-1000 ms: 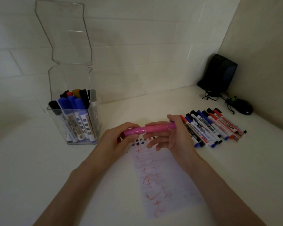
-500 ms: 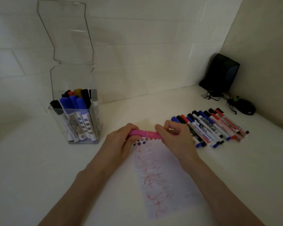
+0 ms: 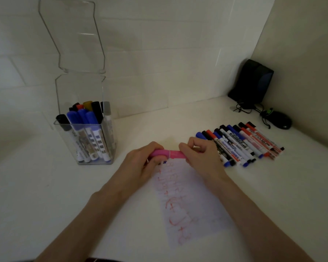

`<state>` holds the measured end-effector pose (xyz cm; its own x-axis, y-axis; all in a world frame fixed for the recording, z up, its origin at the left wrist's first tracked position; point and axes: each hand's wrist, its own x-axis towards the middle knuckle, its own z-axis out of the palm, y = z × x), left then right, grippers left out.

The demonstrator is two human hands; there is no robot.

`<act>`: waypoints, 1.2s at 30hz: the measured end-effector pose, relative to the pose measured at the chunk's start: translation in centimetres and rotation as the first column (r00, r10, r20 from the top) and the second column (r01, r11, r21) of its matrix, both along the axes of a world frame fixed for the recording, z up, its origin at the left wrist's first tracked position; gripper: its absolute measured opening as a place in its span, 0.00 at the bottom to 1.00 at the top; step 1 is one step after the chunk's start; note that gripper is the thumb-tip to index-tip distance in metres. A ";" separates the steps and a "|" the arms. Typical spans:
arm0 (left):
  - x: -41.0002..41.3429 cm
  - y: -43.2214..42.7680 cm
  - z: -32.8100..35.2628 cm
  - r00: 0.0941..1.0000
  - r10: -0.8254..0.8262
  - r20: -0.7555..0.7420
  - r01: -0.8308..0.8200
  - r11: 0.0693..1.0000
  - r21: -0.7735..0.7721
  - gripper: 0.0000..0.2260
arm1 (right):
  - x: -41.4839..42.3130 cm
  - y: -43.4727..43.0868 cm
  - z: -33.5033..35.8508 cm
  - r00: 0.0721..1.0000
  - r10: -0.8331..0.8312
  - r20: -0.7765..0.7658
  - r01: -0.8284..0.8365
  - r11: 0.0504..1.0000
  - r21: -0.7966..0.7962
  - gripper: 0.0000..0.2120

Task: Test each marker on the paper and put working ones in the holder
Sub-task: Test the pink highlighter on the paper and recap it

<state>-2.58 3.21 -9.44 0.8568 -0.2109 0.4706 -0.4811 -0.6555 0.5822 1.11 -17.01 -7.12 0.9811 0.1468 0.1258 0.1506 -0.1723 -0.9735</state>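
A pink marker (image 3: 168,153) lies level just above the top edge of the paper (image 3: 189,201), which carries red and blue scribbles. My left hand (image 3: 143,166) grips the marker's left end. Its right end is gripped by my right hand (image 3: 201,157), fingers curled over it. The clear holder (image 3: 87,140) stands at the left with its lid up and several blue, black and red markers inside. A row of several markers (image 3: 240,144) lies on the table to the right of my right hand.
The white table (image 3: 36,186) meets a tiled wall behind and a side wall at the right. A black speaker (image 3: 252,84) and a black mouse (image 3: 281,121) with tangled cables sit in the far right corner.
Both hands lowered the pink marker toward the paper's top edge. My right hand closed tighter over the marker's right end, so less pink shows.
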 end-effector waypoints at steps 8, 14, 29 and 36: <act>0.7 -1.2 2.4 0.978 -0.077 -0.195 -0.066 0.772 -0.632 0.24 | 0.1 0.5 0.6 1.000 -0.001 -0.017 0.002 0.998 0.067 0.19; 1.4 -1.1 4.0 0.843 -0.373 -0.388 -0.250 0.367 -0.896 0.34 | -0.6 1.3 0.6 0.997 0.054 0.056 -0.057 0.997 0.055 0.17; 2.2 -3.7 3.0 0.833 -0.384 -0.399 -0.237 0.403 -0.884 0.25 | -0.9 1.8 -0.3 0.978 0.035 0.206 -0.037 0.999 0.006 0.21; 2.1 -3.2 3.5 0.838 -0.404 -0.366 -0.213 0.376 -0.902 0.22 | -1.2 1.9 0.0 0.982 0.060 0.177 -0.066 0.997 0.029 0.19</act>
<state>-0.48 0.02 -5.97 0.9993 -0.0335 -0.0157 0.0287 0.4334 0.9007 -0.10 -15.09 -7.10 0.9323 0.2002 0.3012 0.3291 -0.1239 -0.9361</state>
